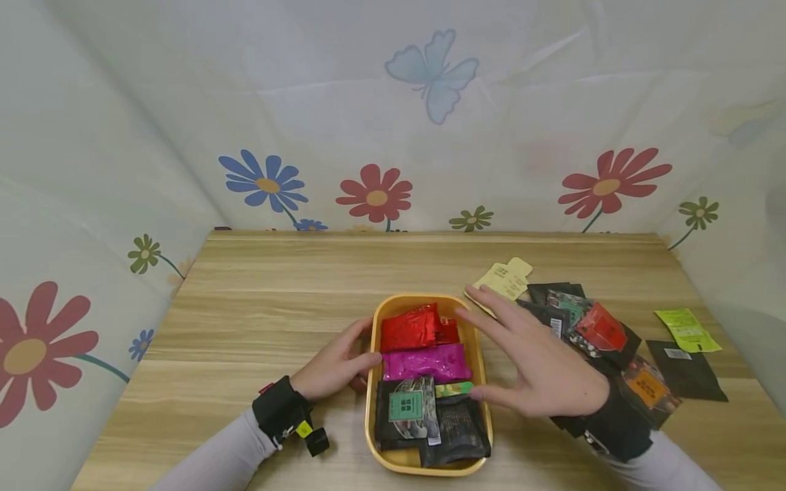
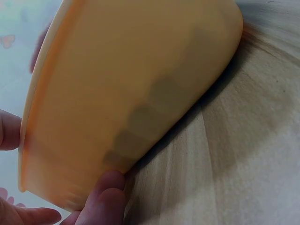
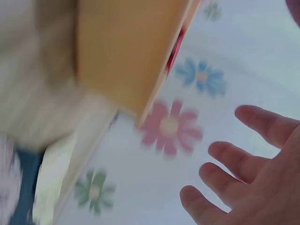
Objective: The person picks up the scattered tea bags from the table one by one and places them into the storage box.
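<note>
A yellow plastic basket [image 1: 482,382] stands on the table, holding red packets [image 1: 410,330], a purple packet [image 1: 426,362], black packets [image 1: 459,428] and a small green one [image 1: 453,389]. My left hand [image 1: 334,365] grips the basket's left side, the thumb at its rim and the fingers along the outer wall. In the left wrist view, fingertips [image 2: 105,197] touch the wall low down, near the table. Over the basket's right rim hovers my right hand [image 1: 543,361], its fingers spread and nothing held. The right wrist view shows those fingers [image 3: 229,161] apart from the basket [image 3: 126,51].
Right of the basket lies a loose pile of black packets [image 1: 552,293] with a red packet [image 1: 602,327] on top. A pale yellow card [image 1: 506,278] lies behind my right hand. Farther right are a lime-green packet [image 1: 686,330] and a black one [image 1: 690,375].
</note>
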The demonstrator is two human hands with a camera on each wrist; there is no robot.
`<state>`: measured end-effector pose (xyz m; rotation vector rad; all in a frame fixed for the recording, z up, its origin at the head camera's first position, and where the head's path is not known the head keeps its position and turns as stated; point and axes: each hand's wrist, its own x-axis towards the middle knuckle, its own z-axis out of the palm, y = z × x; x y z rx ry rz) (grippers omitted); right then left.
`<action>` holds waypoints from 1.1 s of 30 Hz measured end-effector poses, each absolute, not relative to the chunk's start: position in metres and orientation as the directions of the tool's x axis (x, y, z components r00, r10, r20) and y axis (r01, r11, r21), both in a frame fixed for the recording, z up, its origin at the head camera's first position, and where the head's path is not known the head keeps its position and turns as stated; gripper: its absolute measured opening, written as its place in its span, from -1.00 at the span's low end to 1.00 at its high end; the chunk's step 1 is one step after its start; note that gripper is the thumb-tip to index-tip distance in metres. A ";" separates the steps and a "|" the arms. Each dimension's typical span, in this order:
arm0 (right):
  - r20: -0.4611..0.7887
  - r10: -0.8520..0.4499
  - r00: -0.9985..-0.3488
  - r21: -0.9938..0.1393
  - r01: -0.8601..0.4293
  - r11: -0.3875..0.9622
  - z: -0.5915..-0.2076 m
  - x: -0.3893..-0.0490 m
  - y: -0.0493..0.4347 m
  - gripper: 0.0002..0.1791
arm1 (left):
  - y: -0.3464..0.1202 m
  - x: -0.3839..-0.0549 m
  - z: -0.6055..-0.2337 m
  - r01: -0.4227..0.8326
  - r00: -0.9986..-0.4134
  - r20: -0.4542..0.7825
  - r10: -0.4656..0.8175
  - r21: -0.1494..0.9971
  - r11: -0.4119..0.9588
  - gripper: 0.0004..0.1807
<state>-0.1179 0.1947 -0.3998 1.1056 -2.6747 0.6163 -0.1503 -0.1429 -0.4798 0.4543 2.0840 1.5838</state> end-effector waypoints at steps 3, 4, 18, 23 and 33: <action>0.338 -0.600 -0.725 -0.254 -0.684 0.684 -0.401 -0.133 0.217 0.06 | -0.143 -0.150 -0.480 -0.030 -0.828 -0.175 0.532 0.962 0.271 -0.25; 0.335 -0.587 -0.737 -0.245 -0.670 0.701 -0.401 -0.137 0.224 0.05 | -0.143 -0.150 -0.480 -0.031 -0.828 -0.176 0.533 0.962 0.270 -0.25; 0.108 -0.301 -0.948 -0.033 -0.306 0.952 -0.424 -0.154 0.251 0.01 | -0.143 -0.150 -0.481 -0.027 -0.831 -0.175 0.529 0.961 0.275 -0.25; 0.116 -0.199 -0.973 0.048 -0.195 0.980 -0.433 -0.156 0.250 0.11 | -0.143 -0.150 -0.481 -0.028 -0.830 -0.177 0.528 0.960 0.278 -0.25; 0.006 -0.154 -0.988 0.088 -0.153 0.984 -0.444 -0.159 0.242 0.21 | -0.144 -0.150 -0.481 -0.032 -0.828 -0.183 0.530 0.959 0.281 -0.23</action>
